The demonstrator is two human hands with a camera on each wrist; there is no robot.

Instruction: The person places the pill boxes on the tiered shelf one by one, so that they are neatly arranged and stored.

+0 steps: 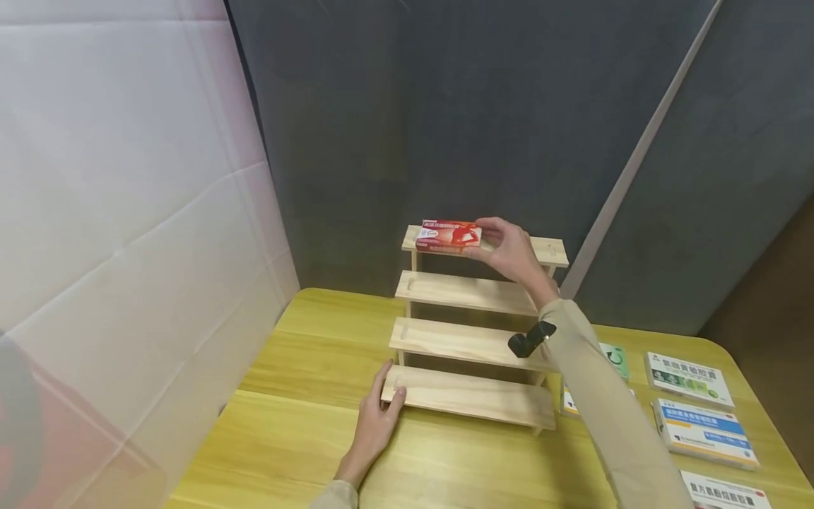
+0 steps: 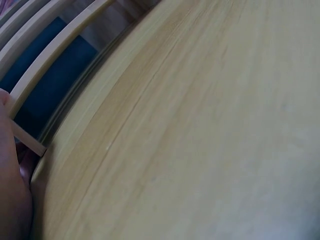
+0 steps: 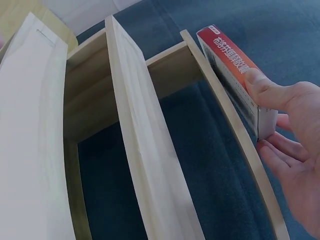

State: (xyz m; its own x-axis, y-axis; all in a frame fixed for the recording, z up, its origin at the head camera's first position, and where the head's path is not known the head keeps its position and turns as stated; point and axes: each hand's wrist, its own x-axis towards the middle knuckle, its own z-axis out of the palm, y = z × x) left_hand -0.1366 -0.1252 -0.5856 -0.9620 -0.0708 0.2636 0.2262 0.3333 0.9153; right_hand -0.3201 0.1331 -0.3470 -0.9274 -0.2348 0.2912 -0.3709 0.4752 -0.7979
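A wooden step rack (image 1: 470,399) with tiered shelves stands on the table. At its top shelf, my right hand (image 1: 509,251) pinches a red-and-white medicine box (image 1: 448,235) by its right end. In the right wrist view the box (image 3: 232,70) is tilted beside the top shelf's edge, the thumb on its printed face and fingers beneath. My left hand (image 1: 375,420) grips the left end of the lowest shelf, thumb on top. Only part of that hand (image 2: 12,185) shows in the left wrist view, at the left edge.
On the right of the yellow wood-grain table (image 1: 292,403) lie several medicine boxes, including a green-and-white one (image 1: 689,379) and a blue-and-white one (image 1: 706,431). The right forearm partly covers others. A dark curtain (image 1: 407,127) hangs behind the rack; a white fabric wall (image 1: 127,177) stands left.
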